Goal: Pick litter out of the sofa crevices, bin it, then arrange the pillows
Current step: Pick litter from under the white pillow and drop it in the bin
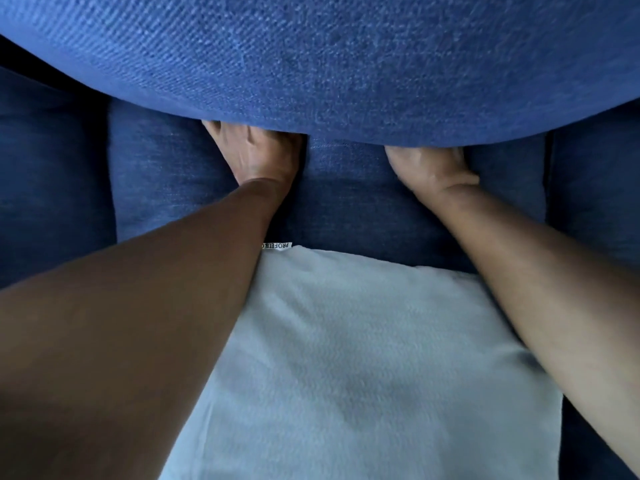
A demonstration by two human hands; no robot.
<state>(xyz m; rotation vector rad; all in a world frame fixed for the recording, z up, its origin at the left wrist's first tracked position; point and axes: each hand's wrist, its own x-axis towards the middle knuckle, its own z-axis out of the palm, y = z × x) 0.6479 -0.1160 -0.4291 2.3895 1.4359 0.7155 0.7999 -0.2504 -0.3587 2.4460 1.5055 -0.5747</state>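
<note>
A large blue cushion (329, 64) fills the top of the view, close to the camera, with its lower edge curving down. My left hand (256, 157) and my right hand (433, 168) both reach up to that lower edge and hold it. The fingers of both hands are hidden behind the cushion. Between my forearms, a light grey pillow (363, 358) with a small white label (277, 246) lies flat on the sofa. No litter is in view.
The dark blue sofa (346, 209) lies under the hands, with a crevice (305, 161) running down beside my left hand. More upholstery seams (110, 174) (548, 174) run at the left and right.
</note>
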